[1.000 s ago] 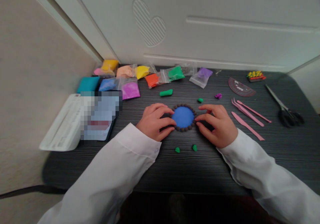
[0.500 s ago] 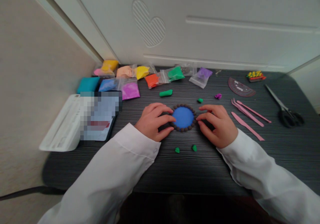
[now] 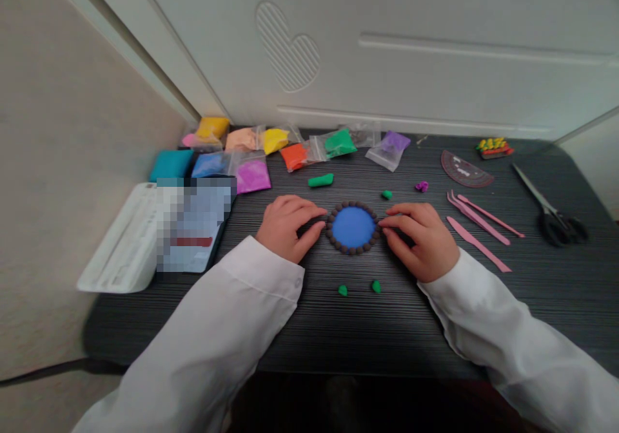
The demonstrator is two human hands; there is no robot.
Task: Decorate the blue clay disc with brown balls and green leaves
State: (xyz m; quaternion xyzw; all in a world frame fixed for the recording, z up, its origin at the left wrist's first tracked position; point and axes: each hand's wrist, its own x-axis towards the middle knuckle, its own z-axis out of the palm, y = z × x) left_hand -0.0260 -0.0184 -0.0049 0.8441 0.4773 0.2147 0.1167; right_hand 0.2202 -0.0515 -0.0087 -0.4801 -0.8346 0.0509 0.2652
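Presently, green clay bits (image 3: 343,290) sit at six o'clock from brown-beaded blue disc (image 3: 353,226) on dark table (image 3: 338,339); left hand (image 3: 285,228) at nine, right hand (image 3: 424,238) at three, fingers parted beside rim; green roll (image 3: 321,180) at eleven.

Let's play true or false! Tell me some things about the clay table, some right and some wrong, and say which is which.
1. Dark beads go around the edge of the blue disc. True.
2. The scissors lie to the left of the blue disc. False: they lie to the right of it.
3. Two small green pieces lie on the near side of the disc. True.
4. The left hand is holding the pink knife. False: the left hand is beside the beads, and the knife lies on the table.
5. The right hand has its fingertips at the disc's beaded edge. True.
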